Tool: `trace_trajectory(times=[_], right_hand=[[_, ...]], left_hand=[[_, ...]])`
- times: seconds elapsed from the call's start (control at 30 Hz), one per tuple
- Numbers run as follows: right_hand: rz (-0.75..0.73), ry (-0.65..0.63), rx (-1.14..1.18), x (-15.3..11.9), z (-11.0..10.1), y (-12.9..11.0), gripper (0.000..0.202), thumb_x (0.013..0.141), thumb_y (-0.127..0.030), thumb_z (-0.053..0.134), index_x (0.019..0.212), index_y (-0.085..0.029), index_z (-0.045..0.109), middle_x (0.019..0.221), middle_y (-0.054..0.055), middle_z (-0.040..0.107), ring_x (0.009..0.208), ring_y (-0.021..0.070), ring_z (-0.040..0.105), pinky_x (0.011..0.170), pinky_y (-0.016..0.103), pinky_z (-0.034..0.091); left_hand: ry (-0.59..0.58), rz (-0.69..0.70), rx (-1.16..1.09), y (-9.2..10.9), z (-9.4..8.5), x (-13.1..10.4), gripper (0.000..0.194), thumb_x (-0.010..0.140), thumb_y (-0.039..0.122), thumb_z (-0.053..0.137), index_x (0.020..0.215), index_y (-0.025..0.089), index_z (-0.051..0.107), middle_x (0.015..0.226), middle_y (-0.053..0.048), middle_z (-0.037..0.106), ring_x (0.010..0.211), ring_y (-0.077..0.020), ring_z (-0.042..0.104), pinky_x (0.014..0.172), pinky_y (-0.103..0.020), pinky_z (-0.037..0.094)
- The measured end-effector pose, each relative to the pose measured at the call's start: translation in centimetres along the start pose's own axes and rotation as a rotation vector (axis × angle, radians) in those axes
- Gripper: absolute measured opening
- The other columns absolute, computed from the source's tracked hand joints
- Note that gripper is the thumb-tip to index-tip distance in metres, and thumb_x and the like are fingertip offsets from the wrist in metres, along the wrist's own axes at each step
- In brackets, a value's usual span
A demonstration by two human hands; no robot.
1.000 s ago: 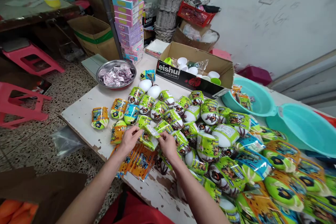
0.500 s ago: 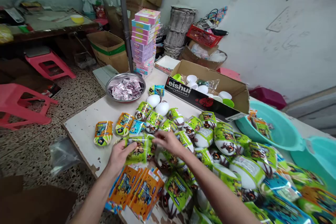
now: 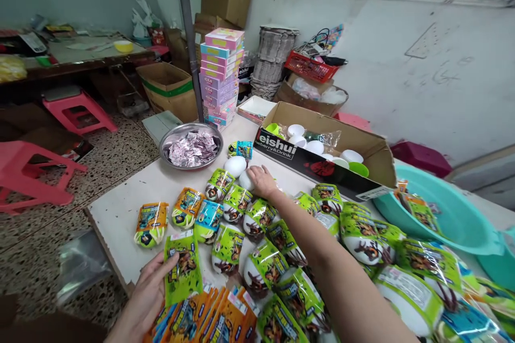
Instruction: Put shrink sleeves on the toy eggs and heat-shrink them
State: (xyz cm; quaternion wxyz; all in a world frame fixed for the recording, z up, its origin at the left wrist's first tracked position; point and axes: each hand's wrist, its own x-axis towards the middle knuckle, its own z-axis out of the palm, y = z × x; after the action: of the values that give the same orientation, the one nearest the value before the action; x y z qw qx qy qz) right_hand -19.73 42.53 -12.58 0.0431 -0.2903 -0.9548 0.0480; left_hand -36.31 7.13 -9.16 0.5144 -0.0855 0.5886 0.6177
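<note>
My left hand (image 3: 151,284) pinches a flat green printed packet (image 3: 184,270) by its left edge, thumb on top, above a fanned pile of orange packets (image 3: 217,319). Further back, my right hand (image 3: 262,181) is closed around the side of a white plastic egg (image 3: 245,181); some of its fingertips are hidden. Another white egg (image 3: 235,166) lies beside it. Several eggs in green wrappers (image 3: 228,249) crowd the table around and under my right forearm. Left of them are two eggs in orange wrappers (image 3: 151,224) and a blue-wrapped one (image 3: 208,220).
A metal bowl (image 3: 191,163) of small pink sachets stands at the back left. A cardboard box (image 3: 322,171) with white and green shell halves is behind the eggs. Teal basins (image 3: 454,214) stand right. Stacked pink and purple boxes (image 3: 220,75) rise by a grey pole (image 3: 189,37).
My right hand has left the green packet and moved back to the white egg. My left hand has moved down and nearer with the packet. The view has shifted slightly.
</note>
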Motion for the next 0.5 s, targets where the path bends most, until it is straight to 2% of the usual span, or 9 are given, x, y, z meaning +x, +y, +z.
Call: trace_trajectory(times=[0.1,0.17,0.2,0.27,0.33,0.4,0.5], right_hand=[[0.293,0.320,0.439,-2.9,-3.0,-0.5,0.078,0.057,-0.037,0.076,0.126,-0.011,0.049,0.125,0.020,0.053,0.114,0.0328,0.047,0.100,0.044,0.035],[0.474,0.470,0.876,-6.6,-5.1,-1.9,0.077,0.060,-0.050,0.070,0.125,-0.014,0.050,0.118,0.016,0.058,0.107,0.0317,0.053,0.091,0.043,0.042],[0.544,0.485,1.100,-8.9,-6.0,-3.1,0.076,0.061,-0.057,0.066,0.123,-0.015,0.052,0.112,0.014,0.061,0.103,0.0313,0.056,0.087,0.044,0.044],[0.657,0.431,1.480,-14.0,-7.0,-6.6,0.075,0.062,-0.067,0.058,0.118,-0.017,0.056,0.102,0.013,0.066,0.096,0.0312,0.060,0.081,0.044,0.046],[0.775,0.387,1.728,-18.6,-7.1,-10.9,0.076,0.062,-0.074,0.052,0.113,-0.018,0.060,0.098,0.013,0.068,0.094,0.0317,0.062,0.078,0.044,0.047],[0.876,0.367,1.912,-22.1,-6.6,-15.3,0.077,0.063,-0.078,0.047,0.109,-0.018,0.063,0.099,0.015,0.068,0.095,0.0321,0.062,0.077,0.044,0.049],[0.964,0.317,2.218,-25.2,-5.8,-20.5,0.080,0.061,-0.083,0.048,0.107,-0.019,0.063,0.099,0.015,0.069,0.096,0.0325,0.063,0.076,0.046,0.051]], left_hand=[[-0.059,0.059,0.014,1.0,0.2,-0.6,0.040,0.058,0.022,0.085,0.095,0.020,0.069,0.090,-0.003,0.077,0.091,-0.0226,0.071,0.073,-0.028,0.060],[-0.084,0.083,0.038,1.6,0.7,-1.2,0.036,0.060,0.023,0.084,0.092,0.019,0.069,0.091,-0.003,0.076,0.092,-0.0216,0.071,0.073,-0.026,0.059],[-0.082,0.084,0.050,1.9,1.1,-1.5,0.034,0.060,0.024,0.084,0.090,0.019,0.069,0.092,-0.003,0.076,0.092,-0.0212,0.070,0.072,-0.026,0.058],[-0.095,0.063,0.084,2.2,2.0,-2.2,0.033,0.060,0.024,0.084,0.089,0.018,0.069,0.094,-0.005,0.076,0.094,-0.0218,0.069,0.073,-0.027,0.058],[-0.147,0.042,0.146,2.4,3.2,-3.1,0.033,0.061,0.026,0.083,0.090,0.017,0.069,0.097,-0.006,0.075,0.098,-0.0223,0.068,0.077,-0.028,0.056],[-0.300,0.024,0.243,2.7,4.2,-4.1,0.034,0.063,0.030,0.081,0.093,0.017,0.070,0.099,-0.006,0.075,0.099,-0.0222,0.067,0.081,-0.029,0.054],[-0.575,0.020,0.403,3.4,5.3,-5.6,0.033,0.068,0.031,0.079,0.096,0.016,0.071,0.099,-0.005,0.075,0.097,-0.0207,0.066,0.083,-0.028,0.050]])
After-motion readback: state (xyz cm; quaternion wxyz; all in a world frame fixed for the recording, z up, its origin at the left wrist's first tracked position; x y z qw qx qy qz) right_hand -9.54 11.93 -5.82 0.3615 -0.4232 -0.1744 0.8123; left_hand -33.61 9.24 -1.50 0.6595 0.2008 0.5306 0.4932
